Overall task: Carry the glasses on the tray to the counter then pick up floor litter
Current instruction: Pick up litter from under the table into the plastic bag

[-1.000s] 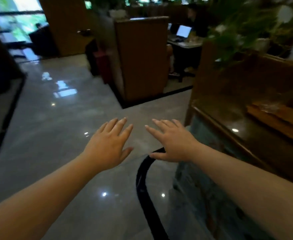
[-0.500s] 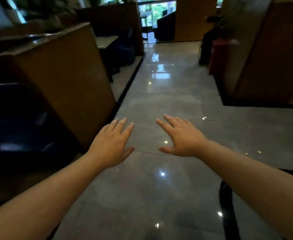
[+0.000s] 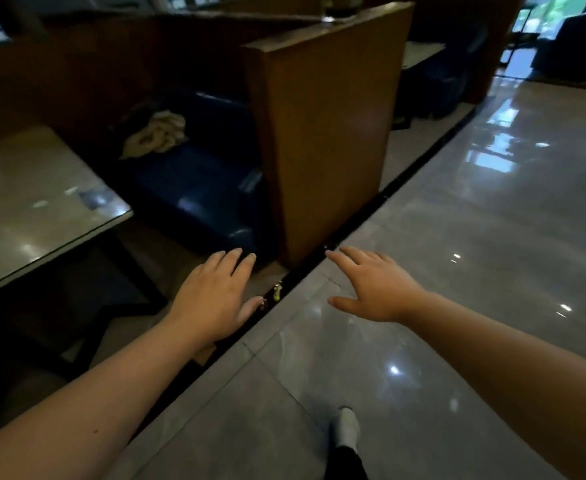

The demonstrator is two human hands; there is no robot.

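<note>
Since half a second ago the view has swung left: the wooden partition (image 3: 322, 133) that stood at the left now stands centre, and a pale worktop (image 3: 35, 209) and a blue booth seat (image 3: 194, 188) have come into sight. Both hands stay stretched forward, palms down; the left hand (image 3: 215, 299) and right hand (image 3: 374, 289) each have a released grip, fingers spread, grasping nothing. A black border strip (image 3: 406, 174) runs diagonally between the booth area and the glossy grey floor (image 3: 475, 237), which lies open to the right. The litter (image 3: 277, 292), small, yellowish and blurred, lies on that strip just beside the left thumb. A white shoe (image 3: 348, 426) shows below.
</note>
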